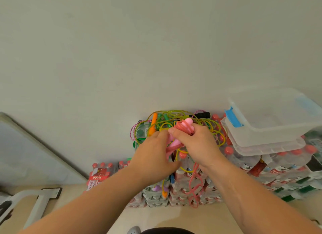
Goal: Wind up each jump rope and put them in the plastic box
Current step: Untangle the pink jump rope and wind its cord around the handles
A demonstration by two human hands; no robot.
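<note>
Storeroom: shrink-wrapped bottled water packs [271,165] stacked against bare wall [139,42]

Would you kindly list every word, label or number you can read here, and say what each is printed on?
Nothing here can be read with confidence.
Red bottle-pack wrap: white characters, too blurred to read.
Bottle labels: too small and blurred to read.
Plastic box: no text visible.
Pink jump rope: no text visible.
</note>
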